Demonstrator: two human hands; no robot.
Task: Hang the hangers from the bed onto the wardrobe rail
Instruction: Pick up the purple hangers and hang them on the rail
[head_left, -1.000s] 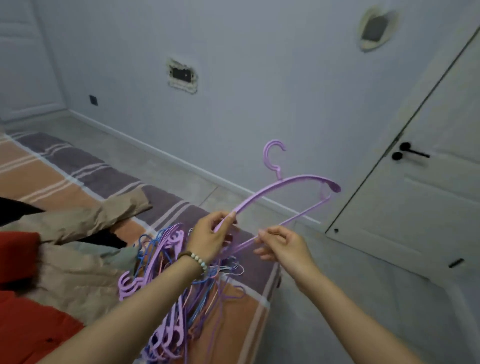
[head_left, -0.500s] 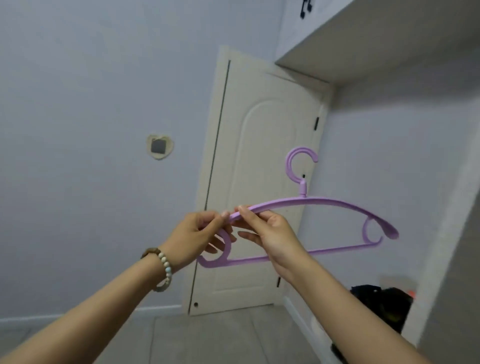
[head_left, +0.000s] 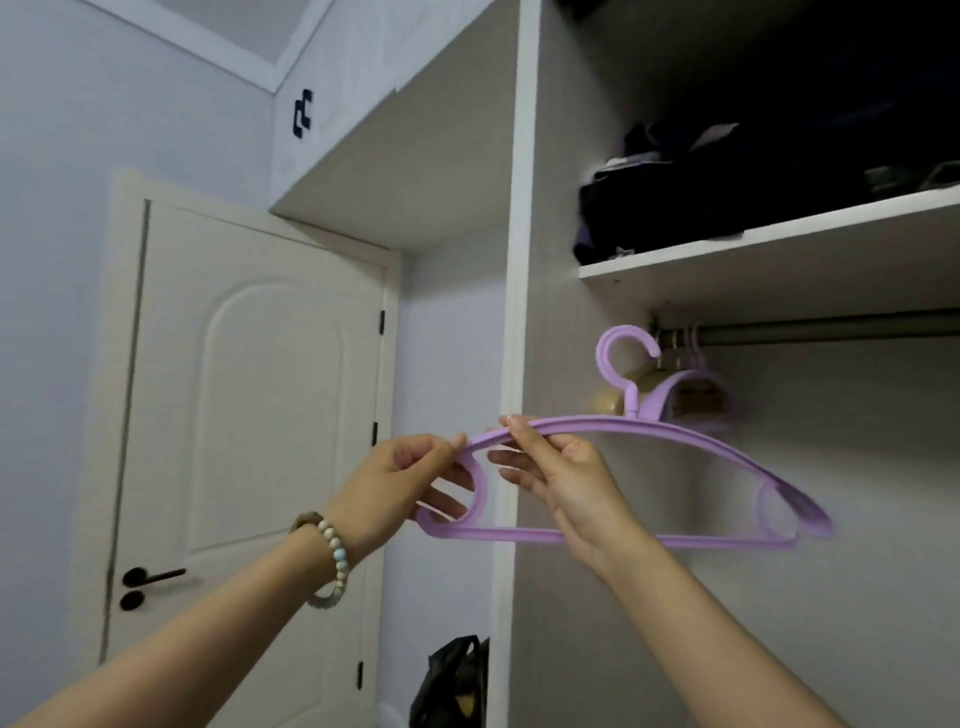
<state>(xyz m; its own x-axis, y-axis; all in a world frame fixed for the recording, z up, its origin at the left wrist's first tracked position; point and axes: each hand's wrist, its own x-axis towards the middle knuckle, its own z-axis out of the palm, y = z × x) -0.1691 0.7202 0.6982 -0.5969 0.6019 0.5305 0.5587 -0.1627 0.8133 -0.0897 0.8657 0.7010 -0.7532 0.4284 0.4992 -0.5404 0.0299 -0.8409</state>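
Two grips on one purple hanger (head_left: 727, 543): left grip (head_left: 400, 483) pinches its left end, right grip (head_left: 566, 483) the top bar. I see its hook beside the wardrobe rail (head_left: 831, 330), not on it.

We see soft, rather dim room light, even across the door (head_left: 249, 415) and the wall (head_left: 78, 208), where shadows are faint and soft-edged; we cannot tell its source. It falls off inside the wardrobe (head_left: 517, 260): the space above the shelf (head_left: 779, 244) is nearly black, and the rail (head_left: 831, 330) sits in shade. The right end of the purple hanger (head_left: 623, 423) is smeared by motion blur, and the hangers on the rail (head_left: 691, 384) look soft too. Straight edges bow towards the borders.
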